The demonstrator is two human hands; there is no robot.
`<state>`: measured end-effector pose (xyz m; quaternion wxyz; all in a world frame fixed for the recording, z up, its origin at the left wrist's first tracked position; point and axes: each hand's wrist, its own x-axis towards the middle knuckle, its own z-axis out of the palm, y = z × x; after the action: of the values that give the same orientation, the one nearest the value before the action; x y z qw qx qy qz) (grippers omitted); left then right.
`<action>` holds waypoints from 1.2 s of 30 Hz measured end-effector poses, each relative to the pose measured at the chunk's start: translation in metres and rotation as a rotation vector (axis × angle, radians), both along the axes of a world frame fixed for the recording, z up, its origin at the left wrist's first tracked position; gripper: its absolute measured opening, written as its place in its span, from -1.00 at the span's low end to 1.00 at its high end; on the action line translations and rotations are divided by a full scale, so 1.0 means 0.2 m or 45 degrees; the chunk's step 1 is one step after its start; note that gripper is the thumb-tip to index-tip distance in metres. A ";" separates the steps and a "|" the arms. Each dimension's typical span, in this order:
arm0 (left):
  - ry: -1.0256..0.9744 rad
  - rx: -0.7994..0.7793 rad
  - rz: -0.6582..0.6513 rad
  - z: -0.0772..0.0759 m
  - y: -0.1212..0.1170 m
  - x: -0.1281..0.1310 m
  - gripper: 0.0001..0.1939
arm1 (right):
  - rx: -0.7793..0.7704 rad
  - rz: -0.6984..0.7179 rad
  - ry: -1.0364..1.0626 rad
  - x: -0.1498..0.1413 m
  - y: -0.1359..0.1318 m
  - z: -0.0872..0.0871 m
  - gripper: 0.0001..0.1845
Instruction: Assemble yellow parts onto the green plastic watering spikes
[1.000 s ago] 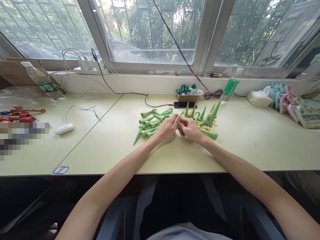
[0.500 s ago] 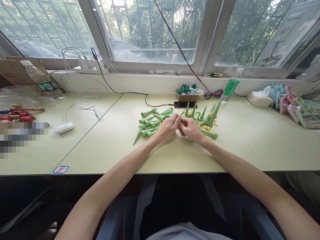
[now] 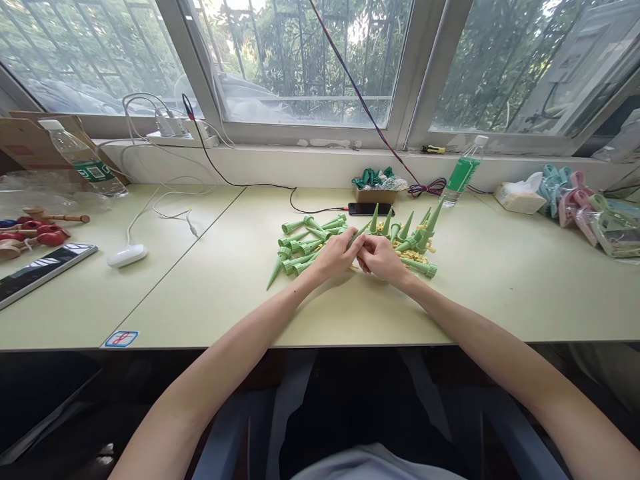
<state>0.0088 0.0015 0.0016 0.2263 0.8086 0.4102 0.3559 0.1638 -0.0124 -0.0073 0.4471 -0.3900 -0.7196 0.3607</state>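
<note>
1. Two bare hands meet over a pale bench (image 3: 510, 307), fingers close together or touching. The left grip (image 3: 336, 255) is closed on a slim green spike (image 3: 361, 230), which slants up and away from the fingers (much of it is hidden).
2. The right grip (image 3: 381, 259) is narrow, its fingers curled and bunched beside the left fingertips; whether it also pinches the spike, I cannot tell.
3. Just left of the grips lies a loose heap of green cones (image 3: 305, 249), most on their sides with their wide ends facing left; one points back toward the person.
4. Just beyond and to the right of the grips, several upright cones (image 3: 407, 227) stand point up, the tallest leaning right. Small yellow pieces (image 3: 415, 256) are scattered among them, and one more cone (image 3: 423, 268) lies flat at the near edge.
5. Farther beyond the grips are a black phone (image 3: 371, 209) on a cable and, behind it, a small cardboard box (image 3: 375, 195) with dark green crumpled material.
6. Well to the right are a green-labelled bottle (image 3: 461, 173) and a tissue pack (image 3: 519, 198); well to the left, a white device (image 3: 127, 256) with a cord.
</note>
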 end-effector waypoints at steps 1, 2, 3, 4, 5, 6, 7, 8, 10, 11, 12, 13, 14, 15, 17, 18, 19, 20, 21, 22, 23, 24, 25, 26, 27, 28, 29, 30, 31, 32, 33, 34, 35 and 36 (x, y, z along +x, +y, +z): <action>-0.002 0.003 0.000 0.00 0.00 0.00 -0.64 | 0.005 -0.002 -0.005 0.00 0.00 0.00 -0.71; -0.005 0.005 -0.001 0.00 0.00 0.00 -0.64 | 0.011 -0.006 -0.012 0.00 0.00 0.00 -0.71; -0.007 0.007 -0.003 0.00 0.00 0.00 -0.64 | 0.015 -0.012 -0.024 0.00 0.00 0.00 -0.71; -0.011 0.007 -0.006 0.00 0.00 0.00 -0.64 | 0.023 -0.023 -0.041 0.00 -0.01 0.00 -0.71; -0.014 0.007 -0.011 0.00 0.00 0.00 -0.63 | 0.035 -0.038 -0.063 0.00 -0.01 0.00 -0.72; -0.017 0.006 -0.016 0.00 0.00 0.00 -0.63 | 0.052 -0.058 -0.088 0.00 -0.01 0.00 -0.71; -0.020 0.005 -0.022 0.00 0.00 0.00 -0.63 | 0.073 -0.080 -0.114 0.00 -0.01 0.00 -0.70; -0.022 0.001 -0.026 0.00 0.00 0.00 -0.63 | 0.097 -0.101 -0.140 0.00 -0.01 0.00 -0.69; -0.028 -0.006 -0.036 0.00 0.01 0.00 -0.61 | 0.151 -0.137 -0.184 0.00 -0.01 0.00 -0.67; -0.035 -0.007 -0.044 0.00 0.01 0.00 -0.60 | 0.178 -0.149 -0.204 0.00 -0.01 0.00 -0.68; -0.041 -0.007 -0.053 0.00 0.01 0.00 -0.59 | 0.207 -0.159 -0.224 0.00 -0.01 0.00 -0.69; -0.046 -0.006 -0.061 -0.01 0.01 0.00 -0.58 | 0.234 -0.166 -0.241 -0.01 -0.01 0.00 -0.70; -0.048 -0.004 -0.068 -0.01 0.02 0.00 -0.57 | 0.261 -0.170 -0.258 -0.01 -0.01 0.00 -0.71; -0.045 -0.005 -0.072 -0.01 0.02 -0.01 -0.56 | 0.287 -0.173 -0.272 -0.01 -0.01 0.00 -0.71; -0.031 -0.007 -0.075 -0.01 0.02 -0.01 -0.54 | 0.335 -0.174 -0.296 -0.01 -0.01 0.00 -0.72; -0.024 -0.009 -0.077 -0.01 0.02 -0.01 -0.53 | 0.357 -0.174 -0.308 -0.01 -0.01 -0.01 -0.72; -0.018 -0.011 -0.079 -0.01 0.02 -0.01 -0.51 | 0.375 -0.172 -0.322 -0.01 -0.01 -0.01 -0.72; -0.013 -0.013 -0.081 -0.01 0.02 -0.01 -0.50 | 0.391 -0.172 -0.340 -0.01 -0.01 -0.01 -0.73; -0.008 -0.017 -0.081 -0.01 0.02 -0.01 -0.49 | 0.404 -0.173 -0.362 -0.01 -0.01 -0.02 -0.73; -0.004 -0.020 -0.081 -0.01 0.02 -0.01 -0.47 | 0.416 -0.177 -0.389 -0.01 -0.01 -0.02 -0.74; 0.000 -0.023 -0.080 -0.01 0.02 -0.01 -0.46 | 0.425 -0.183 -0.421 0.00 -0.01 -0.03 -0.74; 0.005 -0.025 -0.077 -0.01 0.02 -0.01 -0.45 | 0.434 -0.191 -0.454 0.00 -0.01 -0.03 -0.74; 0.010 -0.027 -0.076 -0.01 0.02 -0.01 -0.44 | 0.441 -0.199 -0.483 0.00 -0.02 -0.03 -0.74; 0.017 -0.026 -0.074 -0.01 0.02 -0.01 -0.44 | 0.446 -0.206 -0.502 0.00 -0.02 -0.04 -0.74; 0.022 -0.024 -0.068 -0.01 0.02 -0.01 -0.44 | 0.447 -0.210 -0.509 0.00 -0.02 -0.04 -0.74; 0.025 -0.020 -0.060 -0.01 0.02 -0.01 -0.44 | 0.442 -0.210 -0.499 0.00 -0.02 -0.04 -0.75; 0.022 -0.015 -0.051 -0.01 0.02 -0.01 -0.44 | 0.432 -0.205 -0.473 -0.01 -0.02 -0.03 -0.75; 0.014 -0.010 -0.044 -0.01 0.02 -0.01 -0.45 | 0.419 -0.197 -0.435 -0.01 -0.02 -0.03 -0.75; 0.001 -0.007 -0.041 -0.01 0.01 -0.01 -0.46 | 0.399 -0.186 -0.392 -0.01 -0.03 -0.02 -0.75; -0.014 -0.006 -0.043 -0.01 0.01 -0.01 -0.47 | 0.380 -0.178 -0.348 -0.01 -0.03 -0.01 -0.74; -0.030 -0.009 -0.049 -0.02 0.01 -0.01 -0.49 | 0.357 -0.173 -0.311 -0.02 -0.03 0.00 -0.73; -0.042 -0.012 -0.055 -0.01 0.01 -0.01 -0.50 | 0.329 -0.169 -0.283 -0.02 -0.04 0.00 -0.71; -0.052 -0.016 -0.056 -0.01 0.01 -0.01 -0.52 | 0.296 -0.169 -0.261 -0.02 -0.04 0.01 -0.69; -0.060 -0.020 -0.051 -0.01 0.01 -0.01 -0.53 | 0.266 -0.173 -0.244 -0.02 -0.04 0.02 -0.68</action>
<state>0.0074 0.0042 -0.0009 0.2492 0.8063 0.3912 0.3671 0.1599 -0.0208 -0.0041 0.4377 -0.4218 -0.7647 0.2139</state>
